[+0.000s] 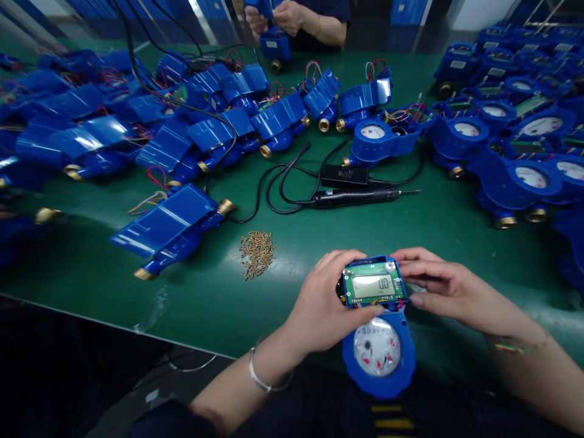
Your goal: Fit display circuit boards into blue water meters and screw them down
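Note:
A blue water meter (pixel 404 359) is at the table's near edge, its round dial toward me. At its far end a green circuit board (pixel 349 283) with a lit display is exposed. My left hand (pixel 319 304) grips this end from the left, thumb over the front of the board housing. On the other side, my right hand (pixel 444 286) has its fingers against the housing's right edge, thumb bent beneath them; whether it pinches a small part there I cannot make out. A pile of small brass-coloured screws (pixel 257 252) lies left of the meter.
An electric screwdriver (pixel 356 196) lies beyond the meter with its cable and a black box (pixel 344 176). One meter (pixel 168 222) lies at left; many more crowd the back left and right (pixel 465 131). Across the table, a co-worker's hands (pixel 287 17) hold another meter.

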### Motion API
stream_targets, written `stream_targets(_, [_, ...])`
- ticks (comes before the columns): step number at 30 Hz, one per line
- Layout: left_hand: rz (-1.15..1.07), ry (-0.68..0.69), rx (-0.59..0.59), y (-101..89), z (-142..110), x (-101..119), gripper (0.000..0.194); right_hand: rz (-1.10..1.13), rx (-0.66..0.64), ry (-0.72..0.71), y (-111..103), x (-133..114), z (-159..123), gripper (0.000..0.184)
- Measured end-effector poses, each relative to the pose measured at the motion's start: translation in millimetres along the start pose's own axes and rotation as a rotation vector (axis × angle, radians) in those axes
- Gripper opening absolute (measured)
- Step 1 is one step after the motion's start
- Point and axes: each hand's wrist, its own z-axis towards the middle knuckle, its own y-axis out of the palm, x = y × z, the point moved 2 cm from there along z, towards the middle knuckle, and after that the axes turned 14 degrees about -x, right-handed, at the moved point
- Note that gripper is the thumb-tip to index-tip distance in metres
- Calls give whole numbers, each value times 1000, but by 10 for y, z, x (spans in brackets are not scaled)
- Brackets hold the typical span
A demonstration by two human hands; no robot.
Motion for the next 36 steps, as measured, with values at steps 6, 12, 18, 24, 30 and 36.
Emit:
stream_targets(6, [24, -4, 7, -4, 6, -9, 60, -34, 272, -71, 242, -74, -102, 8])
stream_targets(12, [34, -14, 0, -2, 10, -7, 60, -340, 326, -84, 285, -148, -104, 3])
stream_targets(18, [54, 16, 9, -4, 13, -18, 60, -325, 246, -86, 237, -172, -48, 8])
stream_targets(24, [62, 22, 15, 3, 3, -47, 59, -305, 162, -33, 206, -188, -28, 10])
stream_targets(30, [71, 25, 5, -4, 5, -48, 59, -267, 160, -45, 220, -129, -11, 10])
stream_targets(36, [74, 25, 7, -3, 7, -43, 59, -248, 216, -79, 277, -87, -33, 9])
